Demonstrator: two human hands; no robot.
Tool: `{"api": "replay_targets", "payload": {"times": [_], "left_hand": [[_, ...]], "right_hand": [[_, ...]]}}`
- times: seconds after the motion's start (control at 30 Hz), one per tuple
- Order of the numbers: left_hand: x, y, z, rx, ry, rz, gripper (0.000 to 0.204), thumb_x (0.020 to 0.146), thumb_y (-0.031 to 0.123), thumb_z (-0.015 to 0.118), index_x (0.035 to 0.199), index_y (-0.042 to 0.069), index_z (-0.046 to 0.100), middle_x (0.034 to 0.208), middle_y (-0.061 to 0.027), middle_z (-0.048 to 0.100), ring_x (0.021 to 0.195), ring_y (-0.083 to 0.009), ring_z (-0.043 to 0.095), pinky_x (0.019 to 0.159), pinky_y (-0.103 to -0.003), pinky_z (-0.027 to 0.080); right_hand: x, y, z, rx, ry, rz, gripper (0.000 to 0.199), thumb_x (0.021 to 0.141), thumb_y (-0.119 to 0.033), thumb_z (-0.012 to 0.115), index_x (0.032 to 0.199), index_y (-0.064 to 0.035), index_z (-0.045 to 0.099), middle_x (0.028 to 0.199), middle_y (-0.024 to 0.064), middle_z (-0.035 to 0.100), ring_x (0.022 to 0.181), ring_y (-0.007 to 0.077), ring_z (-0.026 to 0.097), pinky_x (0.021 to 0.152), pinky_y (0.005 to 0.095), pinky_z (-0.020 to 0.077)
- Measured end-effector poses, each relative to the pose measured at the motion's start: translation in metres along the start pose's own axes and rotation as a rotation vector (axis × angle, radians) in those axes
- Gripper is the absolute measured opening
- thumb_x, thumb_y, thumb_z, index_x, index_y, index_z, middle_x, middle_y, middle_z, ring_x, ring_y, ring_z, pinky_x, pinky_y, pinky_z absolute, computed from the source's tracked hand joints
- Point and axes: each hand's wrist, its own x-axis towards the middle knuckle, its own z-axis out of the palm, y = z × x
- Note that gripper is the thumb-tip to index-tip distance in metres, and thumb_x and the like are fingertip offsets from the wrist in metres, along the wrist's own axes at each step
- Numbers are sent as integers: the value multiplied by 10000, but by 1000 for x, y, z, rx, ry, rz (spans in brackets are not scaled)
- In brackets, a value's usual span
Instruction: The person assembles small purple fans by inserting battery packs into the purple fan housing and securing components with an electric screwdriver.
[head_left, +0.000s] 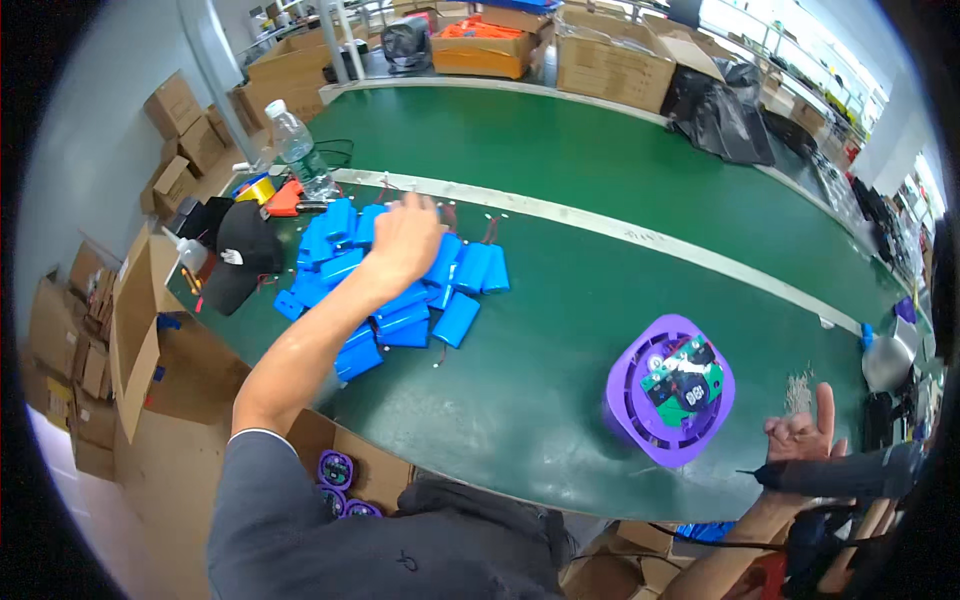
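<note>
My left hand [405, 238] reaches onto a heap of blue shrink-wrapped battery packs [404, 318] with thin wires. Its fingers are curled down and their tips are hidden, so what they pinch does not show. Apart from both hands, to the right of the heap, stands a purple housing [619, 400] with a green circuit board [704, 384] exposed on top. At the far right is my right hand [797, 440], one finger stretched up and others partly bent. A dark electric screwdriver [850, 476] crosses in front of its palm, bit pointing left; no fingers visibly wrap round it. Small screws [799, 392] lie just beyond.
A water bottle [298, 150], an orange-red tool [285, 200] and a black cap [243, 258] stand left of the heap. Below the table edge, a carton [375, 457] holds purple housings. Cartons and black plastic bags [722, 115] line the far side. A pale strip [600, 232] crosses the green tabletop.
</note>
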Motion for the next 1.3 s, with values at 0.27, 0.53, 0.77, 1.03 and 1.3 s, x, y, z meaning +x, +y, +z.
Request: {"api": "replay_targets", "payload": {"times": [0.27,0.53,0.77,1.03,1.3], "left_hand": [[-32,54,-60,-322,168,403,590,677,283,718,1163,22,508,1063,-170,525,1024,-348,492,879,-453,386],[-63,170,-81,-689,35,1140,828,598,400,753,1309,145,413,1334,-232,358,1239,-393,351,1022,-537,265],[-38,189,-70,-1286,-51,766,318,843,230,590,1117,70,591,972,-202,613,924,-340,603,841,-415,473],[-44,199,-23,-1946,-1736,-240,504,949,446,295,1308,103,381,1254,-185,477,1081,-401,519,758,-633,471],[-46,196,-37,-1598,-1348,-209,480,950,400,342,1261,37,385,1075,-196,576,941,-340,605,682,-475,544]], "right_hand": [[-23,-4,33,-17,-104,-420,658,889,-413,487,1381,-34,271,762,74,536,549,144,481,557,289,330],[-52,-8,54,-270,45,-575,913,723,-312,751,1386,-5,203,751,92,552,579,165,503,539,283,391],[-49,-7,64,-491,655,-404,764,709,-386,746,1224,49,385,868,119,551,655,175,550,586,282,456],[-36,-10,61,-877,767,-656,648,762,-164,688,1282,2,340,1089,125,524,744,122,553,681,250,446],[-2,-15,91,-281,489,-429,633,660,-86,659,1238,18,423,903,76,531,662,135,548,595,233,442]]}}
